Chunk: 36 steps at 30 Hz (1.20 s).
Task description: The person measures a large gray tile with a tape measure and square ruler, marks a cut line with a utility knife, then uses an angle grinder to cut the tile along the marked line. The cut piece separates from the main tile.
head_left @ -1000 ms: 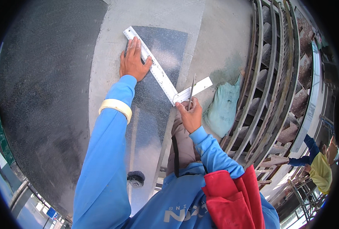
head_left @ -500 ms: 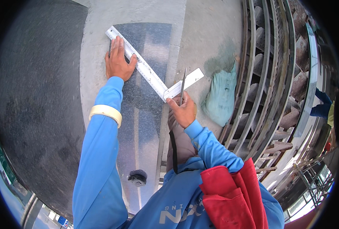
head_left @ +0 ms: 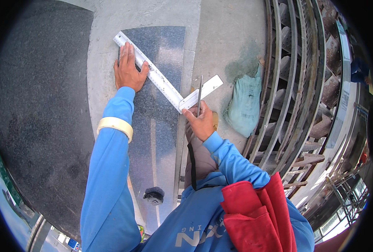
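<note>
Try square (head_left: 161, 84) has stayed slantwise across the speckled slab (head_left: 163, 115), so its setting seems steady: the left hand (head_left: 130, 74) lies on it, fingers spread, grasping nothing, while the right hand (head_left: 203, 122) pinches a slender tool (head_left: 200, 92) by its corner.

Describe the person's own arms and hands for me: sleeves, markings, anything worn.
The left hand and right hand are bare, with no gloves. The left sleeve and right sleeve are long, plain blue and cuffed at the wrist. A cream ring circles the left forearm; the right has none. Red fabric lies by the right upper arm.
</note>
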### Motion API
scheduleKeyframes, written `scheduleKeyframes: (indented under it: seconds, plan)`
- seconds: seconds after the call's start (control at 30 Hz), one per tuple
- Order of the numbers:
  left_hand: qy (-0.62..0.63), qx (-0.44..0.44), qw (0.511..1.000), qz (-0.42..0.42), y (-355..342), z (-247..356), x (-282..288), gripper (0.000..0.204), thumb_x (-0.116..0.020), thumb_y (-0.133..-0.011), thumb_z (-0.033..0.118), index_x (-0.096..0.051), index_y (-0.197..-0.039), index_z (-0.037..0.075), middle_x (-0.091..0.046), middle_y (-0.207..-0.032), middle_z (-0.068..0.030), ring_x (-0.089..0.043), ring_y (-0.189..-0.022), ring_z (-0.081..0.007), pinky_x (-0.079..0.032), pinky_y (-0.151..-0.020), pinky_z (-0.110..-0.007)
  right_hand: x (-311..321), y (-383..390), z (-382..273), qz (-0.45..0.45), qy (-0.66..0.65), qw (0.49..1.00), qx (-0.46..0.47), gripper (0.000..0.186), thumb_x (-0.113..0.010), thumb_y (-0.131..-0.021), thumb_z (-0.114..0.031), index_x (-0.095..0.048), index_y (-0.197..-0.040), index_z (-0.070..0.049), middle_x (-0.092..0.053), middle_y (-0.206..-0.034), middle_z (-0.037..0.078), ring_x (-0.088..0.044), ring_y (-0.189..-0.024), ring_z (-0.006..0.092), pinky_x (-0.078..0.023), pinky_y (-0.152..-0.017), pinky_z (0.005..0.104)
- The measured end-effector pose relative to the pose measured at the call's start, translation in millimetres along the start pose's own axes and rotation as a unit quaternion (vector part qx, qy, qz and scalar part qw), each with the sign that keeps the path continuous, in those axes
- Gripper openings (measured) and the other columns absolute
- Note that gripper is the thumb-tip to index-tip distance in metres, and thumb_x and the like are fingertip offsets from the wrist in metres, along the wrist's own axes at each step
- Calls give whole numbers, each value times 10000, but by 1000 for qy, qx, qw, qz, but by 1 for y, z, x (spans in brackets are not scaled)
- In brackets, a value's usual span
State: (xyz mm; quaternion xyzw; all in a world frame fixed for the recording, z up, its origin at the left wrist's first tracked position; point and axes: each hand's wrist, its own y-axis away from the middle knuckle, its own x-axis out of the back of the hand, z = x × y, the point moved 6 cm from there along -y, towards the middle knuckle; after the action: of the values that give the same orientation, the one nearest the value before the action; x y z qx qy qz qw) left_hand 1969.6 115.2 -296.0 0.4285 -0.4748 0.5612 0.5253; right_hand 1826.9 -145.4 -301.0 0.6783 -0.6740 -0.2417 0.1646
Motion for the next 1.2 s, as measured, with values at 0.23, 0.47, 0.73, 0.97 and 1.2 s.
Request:
scheduleKeyframes:
  seconds: [0.23,0.47,0.73,0.97,1.2]
  plan:
    - [-2,6,1000,-6,-1,-15,13,783,-641,-938,335,-329,-1608,74,-271,-1694,-113,-230,-1575,-280,-239,-1254,-476,-16,4,-2,-4,-3,1000,-8,288,-767,-899,-93,-612,-1106,34,-724,-936,86,-670,-865,122,-522,-778,277]
    - [11,20,999,-35,1,-22,29,843,-648,-912,414,-310,-1613,91,-243,-1705,-87,-203,-1582,-248,-244,-1240,-549,-27,22,-30,16,74,997,4,277,-780,-890,-142,-638,-1075,8,-731,-883,57,-666,-792,107,-521,-734,278]
    - [18,15,1000,-16,3,-29,42,856,-639,-908,422,-296,-1618,89,-226,-1710,-78,-190,-1584,-245,-246,-1239,-547,-36,26,-27,-2,37,999,16,287,-774,-900,-118,-627,-1101,25,-740,-944,82,-672,-834,115,-523,-754,277]
    - [18,10,1000,-7,7,-35,41,828,-641,-920,393,-306,-1616,95,-247,-1703,-91,-210,-1580,-262,-247,-1238,-532,-37,27,-13,12,116,992,41,339,-721,-930,-76,-556,-1190,66,-711,-954,109,-663,-815,142,-527,-751,296]
    - [3,15,1000,2,16,-50,22,832,-631,-923,437,-309,-1614,102,-238,-1706,-72,-209,-1578,-244,-261,-1239,-545,-30,66,-66,-66,409,872,259,737,-578,-928,4,-282,-1603,-17,-667,-1033,252,-648,-877,437,-521,-861,481]
